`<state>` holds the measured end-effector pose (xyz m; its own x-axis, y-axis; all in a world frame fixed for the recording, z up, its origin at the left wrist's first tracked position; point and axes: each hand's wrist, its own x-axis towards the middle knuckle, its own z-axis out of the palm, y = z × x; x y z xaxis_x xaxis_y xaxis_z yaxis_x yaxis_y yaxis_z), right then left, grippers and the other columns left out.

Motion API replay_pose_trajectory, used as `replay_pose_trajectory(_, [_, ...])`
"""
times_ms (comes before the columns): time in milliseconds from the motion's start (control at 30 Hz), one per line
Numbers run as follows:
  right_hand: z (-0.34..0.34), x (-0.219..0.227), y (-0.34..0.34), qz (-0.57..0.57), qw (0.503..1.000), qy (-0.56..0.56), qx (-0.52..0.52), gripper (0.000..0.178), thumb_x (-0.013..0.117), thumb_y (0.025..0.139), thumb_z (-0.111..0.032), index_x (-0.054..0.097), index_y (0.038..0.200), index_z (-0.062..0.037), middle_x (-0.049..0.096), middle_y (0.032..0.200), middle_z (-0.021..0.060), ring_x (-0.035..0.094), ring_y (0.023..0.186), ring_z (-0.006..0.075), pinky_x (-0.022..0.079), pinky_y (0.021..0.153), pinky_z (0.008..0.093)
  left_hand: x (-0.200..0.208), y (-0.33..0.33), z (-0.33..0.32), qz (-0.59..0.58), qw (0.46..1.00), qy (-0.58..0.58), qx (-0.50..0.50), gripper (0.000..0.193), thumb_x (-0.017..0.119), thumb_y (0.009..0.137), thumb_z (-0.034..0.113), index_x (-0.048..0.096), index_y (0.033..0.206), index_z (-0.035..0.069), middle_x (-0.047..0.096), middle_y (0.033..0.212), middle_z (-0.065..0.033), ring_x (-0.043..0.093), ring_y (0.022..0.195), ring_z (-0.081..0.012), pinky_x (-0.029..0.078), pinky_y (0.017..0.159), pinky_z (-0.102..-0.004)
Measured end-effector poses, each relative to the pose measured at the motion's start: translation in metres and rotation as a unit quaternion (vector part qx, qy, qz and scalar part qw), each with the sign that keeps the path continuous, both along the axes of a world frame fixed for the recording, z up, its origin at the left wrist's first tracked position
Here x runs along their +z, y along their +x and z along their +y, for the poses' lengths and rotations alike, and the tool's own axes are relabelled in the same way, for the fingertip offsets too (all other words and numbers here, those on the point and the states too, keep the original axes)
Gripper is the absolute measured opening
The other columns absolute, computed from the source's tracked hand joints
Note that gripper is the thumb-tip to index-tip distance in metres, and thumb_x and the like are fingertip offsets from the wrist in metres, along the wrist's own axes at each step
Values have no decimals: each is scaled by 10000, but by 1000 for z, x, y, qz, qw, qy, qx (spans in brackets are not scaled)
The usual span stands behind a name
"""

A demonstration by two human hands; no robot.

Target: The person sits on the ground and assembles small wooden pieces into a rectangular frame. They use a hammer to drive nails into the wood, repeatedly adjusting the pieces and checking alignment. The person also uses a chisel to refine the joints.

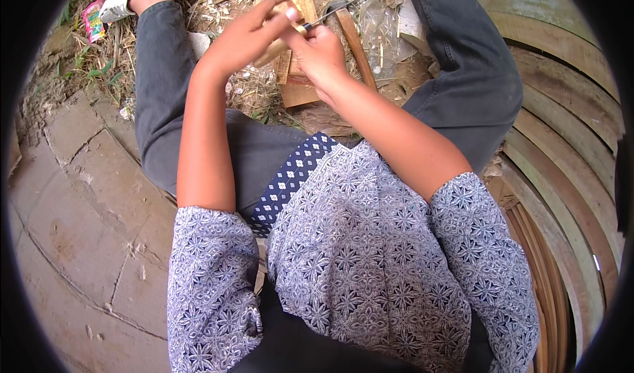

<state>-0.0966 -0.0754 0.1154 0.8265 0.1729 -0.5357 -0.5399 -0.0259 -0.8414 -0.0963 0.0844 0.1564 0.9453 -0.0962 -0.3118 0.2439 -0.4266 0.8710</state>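
My right hand (321, 57) is closed round a slim tool with a thin metal shaft (330, 14), a dark collar and a pale handle (269, 54). The shaft points up and to the right; I cannot make out its tip or its exact kind. Beside it my left hand (247, 39) hovers over the handle, fingers stretched and apart. Below both hands lies a light wooden block (298, 94), partly covered by them, with another wood piece (304, 4) beyond. Just right of my right hand rests a hammer-like tool with a brown wooden handle (355, 48).
Between my spread legs, the ground holds straw, chips and a clear plastic sheet (381, 33). A pink packet (92, 21) lies at the far left. Cracked paving (86, 221) spreads to the left, and stacked wooden planks (561, 89) line the right.
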Motion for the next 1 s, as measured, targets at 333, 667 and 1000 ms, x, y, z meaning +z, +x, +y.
replay_pose_trajectory(333, [-10,-12,11,8,969,-71,238,676,698,865,-703,797,897,-34,733,805,65,639,654,130,514,620,324,-8,-42,20,-98,979,158,-84,366,677,1011,296,487,1092,-6,671,908,-210,646,779,-275,493,694,-412])
replay_pose_trajectory(667, [-136,-43,66,-29,889,-314,332,485,656,948,-529,775,972,-60,743,895,68,676,826,181,523,765,368,-1,-21,38,-108,963,229,-92,291,654,1010,288,659,1094,9,582,681,-176,526,598,-285,424,578,-419])
replay_pose_trajectory(1000, [-125,-34,64,0,923,-282,261,394,666,965,-501,697,919,-111,622,822,-39,509,708,83,416,643,282,-17,-21,41,-97,959,248,-98,352,684,996,255,694,1221,-16,749,946,-215,725,732,-267,555,686,-373])
